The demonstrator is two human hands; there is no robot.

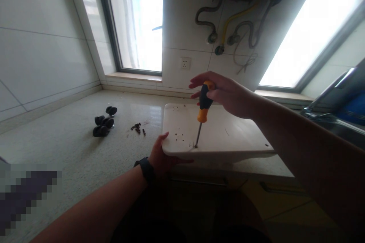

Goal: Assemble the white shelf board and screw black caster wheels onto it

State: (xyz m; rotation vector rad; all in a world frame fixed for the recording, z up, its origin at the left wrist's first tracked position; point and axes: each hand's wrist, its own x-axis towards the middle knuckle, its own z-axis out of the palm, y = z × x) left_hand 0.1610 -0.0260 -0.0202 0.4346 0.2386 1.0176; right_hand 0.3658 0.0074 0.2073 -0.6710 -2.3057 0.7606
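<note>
My right hand [225, 93] grips the black and orange handle of a screwdriver [202, 111], its fingers wrapped about the upper end. The shaft leans slightly, and its tip meets the white panel [216, 129] near the front edge, at what looks like a screw or hole. This panel is a flat, rounded-corner board with groups of small holes at its left end. My left hand [162, 155] grips the panel's front left corner, thumb on top and fingers underneath. A dark band circles the left wrist.
Several black caster wheels [104, 122] stand on the speckled countertop [128, 102] at left. Beside them lies a small pile of dark screws [137, 128]. At the far right is a sink with a faucet [327, 91]. A wall socket [185, 63] and pipes are behind.
</note>
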